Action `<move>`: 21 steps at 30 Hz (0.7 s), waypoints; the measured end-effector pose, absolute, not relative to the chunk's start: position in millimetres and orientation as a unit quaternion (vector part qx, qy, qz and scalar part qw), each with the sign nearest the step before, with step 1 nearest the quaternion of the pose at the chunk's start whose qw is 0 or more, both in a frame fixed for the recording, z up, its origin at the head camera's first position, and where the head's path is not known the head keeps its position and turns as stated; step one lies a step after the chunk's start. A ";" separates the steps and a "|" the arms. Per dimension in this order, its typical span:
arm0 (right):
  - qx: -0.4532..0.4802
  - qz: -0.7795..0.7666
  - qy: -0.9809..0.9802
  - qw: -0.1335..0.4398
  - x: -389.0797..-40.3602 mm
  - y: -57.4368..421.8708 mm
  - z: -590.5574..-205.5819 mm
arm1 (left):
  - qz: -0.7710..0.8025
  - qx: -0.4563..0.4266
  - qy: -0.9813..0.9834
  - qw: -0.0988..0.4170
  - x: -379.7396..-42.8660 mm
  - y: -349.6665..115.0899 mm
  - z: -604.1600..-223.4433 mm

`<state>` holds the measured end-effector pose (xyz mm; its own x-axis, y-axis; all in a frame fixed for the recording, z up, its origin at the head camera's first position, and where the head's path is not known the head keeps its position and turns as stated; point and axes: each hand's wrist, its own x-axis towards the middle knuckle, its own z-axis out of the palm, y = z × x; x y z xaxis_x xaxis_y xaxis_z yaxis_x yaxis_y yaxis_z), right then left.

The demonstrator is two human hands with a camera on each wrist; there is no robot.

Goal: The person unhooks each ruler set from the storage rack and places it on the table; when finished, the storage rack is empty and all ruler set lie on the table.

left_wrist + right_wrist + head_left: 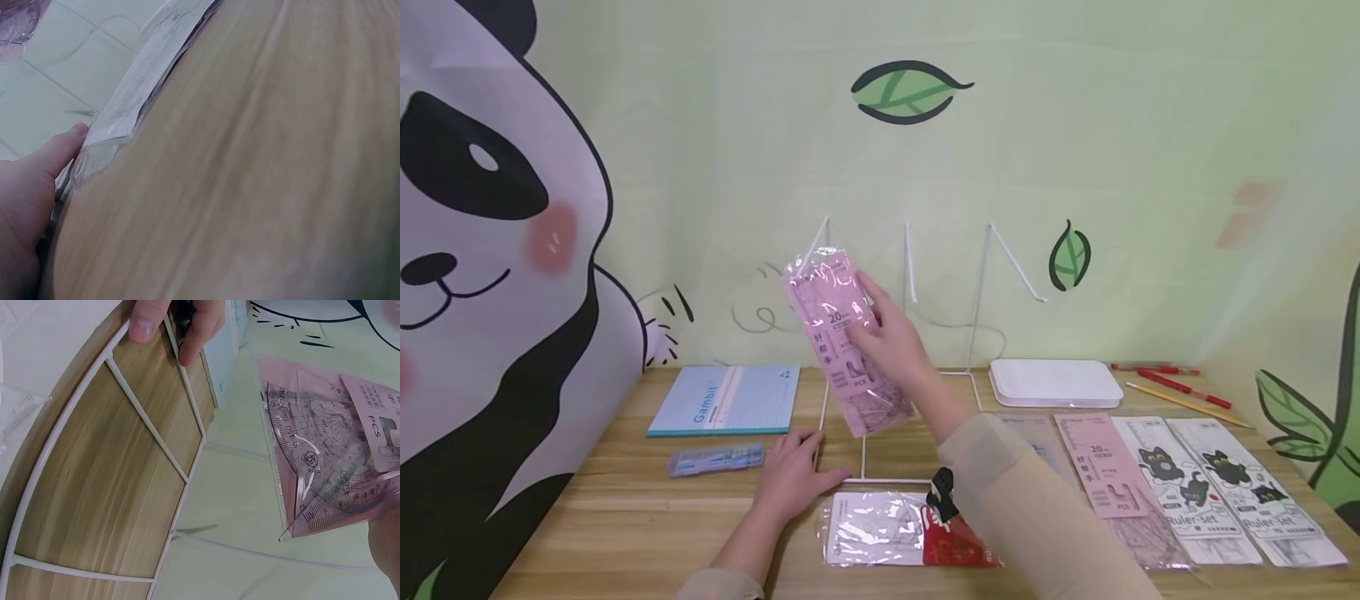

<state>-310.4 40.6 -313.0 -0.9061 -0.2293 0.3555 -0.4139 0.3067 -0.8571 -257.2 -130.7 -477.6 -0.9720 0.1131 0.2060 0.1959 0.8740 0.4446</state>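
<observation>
A pink ruler set in a clear plastic sleeve is held up in my right hand, tilted above a white wire rack. Thumb and fingers pinch the pack's right edge. In the right wrist view, clear protractors and set squares show inside it. My left hand rests at the rack's front left corner, fingers extended and touching the wire. Just in front of the rack lies a white and red ruler pack. In the left wrist view, my left thumb is beside that pack's plastic end.
Left of the rack lie a blue notebook and a clear pen pack. To the right are a white case, another pink ruler set, cat-printed ruler packs, red pens and a pencil.
</observation>
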 end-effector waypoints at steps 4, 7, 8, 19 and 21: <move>0.218 0.550 -0.802 0.077 -308.8 44.8 -309.8 | -0.239 -0.081 -0.964 0.087 -256.8 -131.1 -477.6; 0.226 0.542 -0.805 0.078 -307.1 47.9 -306.4 | -0.240 -0.084 -0.963 0.089 -256.6 -131.3 -476.6; 0.228 0.538 -0.807 0.081 -306.6 49.0 -305.2 | -0.239 -0.084 -0.963 0.089 -256.7 -131.3 -476.3; 0.249 0.486 -0.833 0.091 -299.9 61.0 -300.2 | -0.236 -0.083 -0.965 0.082 -255.9 -130.5 -476.4; 0.247 0.479 -0.838 0.089 -298.2 62.3 -299.4 | -0.236 -0.083 -0.965 0.084 -255.8 -130.4 -476.9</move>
<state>-298.2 62.3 -299.4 -0.8625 -0.3276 0.3856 -0.4985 0.4196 -0.7586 -255.8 -130.4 -476.9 -0.9723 0.1200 0.2008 0.1992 0.8750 0.4413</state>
